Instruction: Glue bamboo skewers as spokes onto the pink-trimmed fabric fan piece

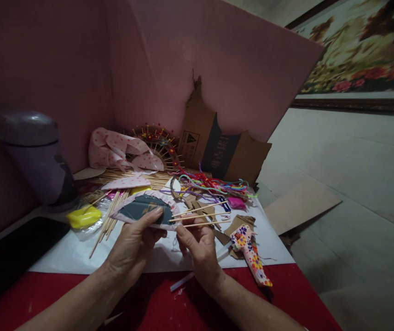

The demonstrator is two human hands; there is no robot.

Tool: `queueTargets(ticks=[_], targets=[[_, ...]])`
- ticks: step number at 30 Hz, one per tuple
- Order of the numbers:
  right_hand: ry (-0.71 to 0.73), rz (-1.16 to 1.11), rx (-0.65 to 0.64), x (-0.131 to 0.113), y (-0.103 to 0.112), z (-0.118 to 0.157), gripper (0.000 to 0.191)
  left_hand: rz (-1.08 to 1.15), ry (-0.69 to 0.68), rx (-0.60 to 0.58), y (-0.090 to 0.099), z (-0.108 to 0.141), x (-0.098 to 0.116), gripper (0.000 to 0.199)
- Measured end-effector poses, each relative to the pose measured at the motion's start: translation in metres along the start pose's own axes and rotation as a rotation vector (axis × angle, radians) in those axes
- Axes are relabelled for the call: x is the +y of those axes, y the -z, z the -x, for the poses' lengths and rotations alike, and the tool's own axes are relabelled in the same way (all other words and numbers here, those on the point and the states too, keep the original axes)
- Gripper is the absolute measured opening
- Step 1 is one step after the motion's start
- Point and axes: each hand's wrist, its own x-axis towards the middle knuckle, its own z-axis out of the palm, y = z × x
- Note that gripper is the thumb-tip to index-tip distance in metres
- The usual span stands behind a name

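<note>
An oval cardboard piece (141, 208) with a dark middle and pale pink cloth folded round its rim is held over the table's white sheet. My left hand (138, 243) grips its lower edge, thumb on top. My right hand (197, 241) pinches the lower right end, where thin wooden sticks (204, 214) stick out to the right. What lies between the right fingertips is partly hidden. To the right of that hand lies a flower-patterned glue gun (248, 253). A translucent glue stick (182, 281) rests in front, near the sheet's edge.
Behind lie pink dotted cloth (114, 149), a cardboard half-ring with colourful pins (162, 142), coloured pipe cleaners (214, 181) and torn cardboard (217, 142). At left are a purple tumbler (38, 156), a yellow packet (84, 217) and a black flat device (17, 257). Pink boards wall the table's back.
</note>
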Motion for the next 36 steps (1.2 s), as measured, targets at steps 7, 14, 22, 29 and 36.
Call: queueTargets(ticks=[7, 14, 22, 29, 36], targets=[[-0.023, -0.011, 0.015, -0.002, -0.002, 0.001, 0.019, 0.033, 0.006, -0.007, -0.001, 0.001, 0.0, 0.007], [0.007, 0.01, -0.006, -0.002, -0.001, 0.001, 0.018, 0.041, -0.002, -0.006, 0.0, -0.002, -0.003, 0.01], [0.153, 0.536, -0.028, 0.002, 0.001, 0.009, 0.032, 0.031, -0.081, 0.133, 0.002, -0.008, -0.001, 0.011], [0.745, 1.015, 0.082, -0.018, 0.005, 0.016, 0.025, -0.053, -0.111, 0.15, -0.002, -0.003, -0.003, 0.021], [0.735, 1.302, 0.072, -0.012, 0.006, 0.005, 0.037, -0.088, -0.095, 0.089, 0.0, -0.002, -0.007, 0.025]])
